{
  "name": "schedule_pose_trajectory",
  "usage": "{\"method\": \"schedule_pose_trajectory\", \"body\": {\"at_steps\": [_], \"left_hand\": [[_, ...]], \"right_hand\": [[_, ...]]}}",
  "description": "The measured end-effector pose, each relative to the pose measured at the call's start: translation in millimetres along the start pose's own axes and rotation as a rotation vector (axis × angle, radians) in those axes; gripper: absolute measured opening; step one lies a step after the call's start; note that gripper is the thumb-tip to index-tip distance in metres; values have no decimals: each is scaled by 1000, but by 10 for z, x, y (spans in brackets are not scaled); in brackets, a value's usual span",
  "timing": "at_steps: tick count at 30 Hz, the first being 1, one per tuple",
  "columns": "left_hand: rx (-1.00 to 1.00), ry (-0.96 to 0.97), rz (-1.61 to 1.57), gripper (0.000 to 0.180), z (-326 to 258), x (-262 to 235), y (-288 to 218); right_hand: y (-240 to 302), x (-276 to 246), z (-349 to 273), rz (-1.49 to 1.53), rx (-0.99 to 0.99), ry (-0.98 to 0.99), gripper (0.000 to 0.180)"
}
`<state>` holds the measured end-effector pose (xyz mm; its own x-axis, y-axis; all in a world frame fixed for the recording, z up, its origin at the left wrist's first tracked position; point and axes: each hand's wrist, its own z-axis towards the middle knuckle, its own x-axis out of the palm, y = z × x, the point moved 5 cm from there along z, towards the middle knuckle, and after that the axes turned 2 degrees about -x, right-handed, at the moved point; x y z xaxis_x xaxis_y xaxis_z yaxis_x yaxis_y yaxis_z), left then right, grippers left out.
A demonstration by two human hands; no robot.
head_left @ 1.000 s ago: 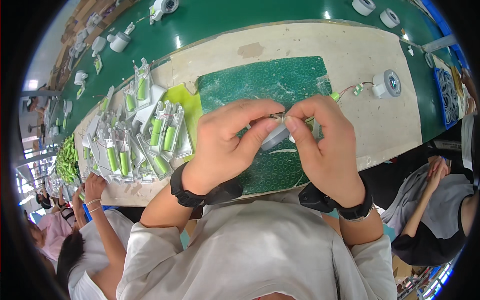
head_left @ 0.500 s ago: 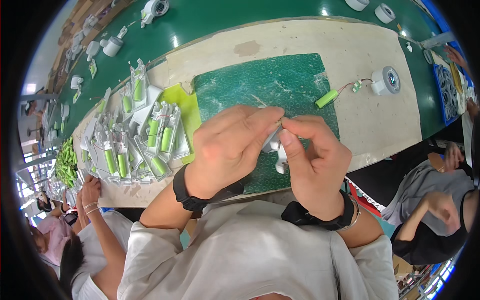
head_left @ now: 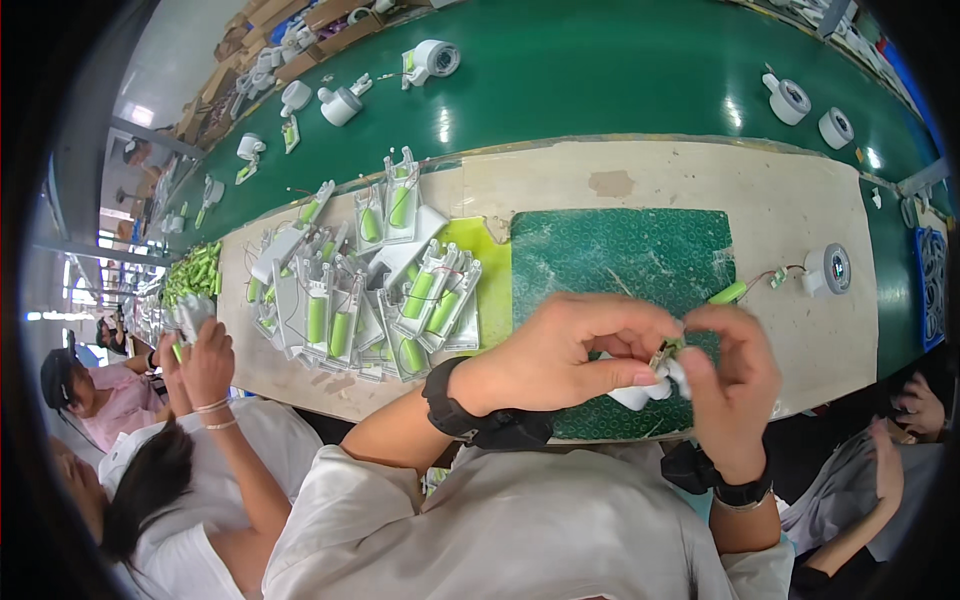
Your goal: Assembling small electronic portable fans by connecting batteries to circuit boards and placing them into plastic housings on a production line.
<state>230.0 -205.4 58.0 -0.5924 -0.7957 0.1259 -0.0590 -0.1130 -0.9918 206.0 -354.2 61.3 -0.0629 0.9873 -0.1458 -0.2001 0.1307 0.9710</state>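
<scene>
My left hand [head_left: 575, 350] is closed around a small white plastic part [head_left: 630, 396], pinching it between thumb and fingers. A tiny circuit board [head_left: 661, 352] shows at its upper end, by my fingertips. My right hand [head_left: 738, 375] is curled at the right side of the same part, its thumb and forefinger closing on it; motion blurs the thumb. Both hands are above the green mat [head_left: 620, 245], and they hide much of the part. Beyond my right hand, a green battery cell [head_left: 728, 293] is wired to a round white device head [head_left: 827, 270].
Left of the mat lies a heap of white housings with green cells [head_left: 340, 315], partly on a yellow-green sheet [head_left: 490, 290]. More white device heads [head_left: 432, 62] stand on the green belt [head_left: 600, 70]. A blue tray [head_left: 930, 285] is far right. Co-workers sit on both sides.
The head view has shifted, so the bench sits lower and further right. My fingertips have come slightly apart, and the small board now shows between them. The left co-worker's hands have risen.
</scene>
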Motion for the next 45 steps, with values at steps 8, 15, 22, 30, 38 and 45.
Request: {"method": "schedule_pose_trajectory", "body": {"at_steps": [8,15,22,30,38,45], "left_hand": [[351,-143,-290,33,-107,-161,-412],[342,-384,-318,39,-118,-150,-378],[354,-462,-284,33,-294,-105,-488],[97,8,-20,72,-703,-466,-589],[444,66,-170,30,-336,-41,-1253],[312,278,74,28,89,-40,-1534]], "right_hand": [[-473,-27,-150,729,516,-172,31],[-284,419,-47,1040,473,365,57],[228,-121,-147,69,-203,-93,64],[830,-2,-351,54,-1210,-313,28],[864,-26,-261,139,-1093,-561,30],[838,-281,-161,-73,-1276,-326,35]]}}
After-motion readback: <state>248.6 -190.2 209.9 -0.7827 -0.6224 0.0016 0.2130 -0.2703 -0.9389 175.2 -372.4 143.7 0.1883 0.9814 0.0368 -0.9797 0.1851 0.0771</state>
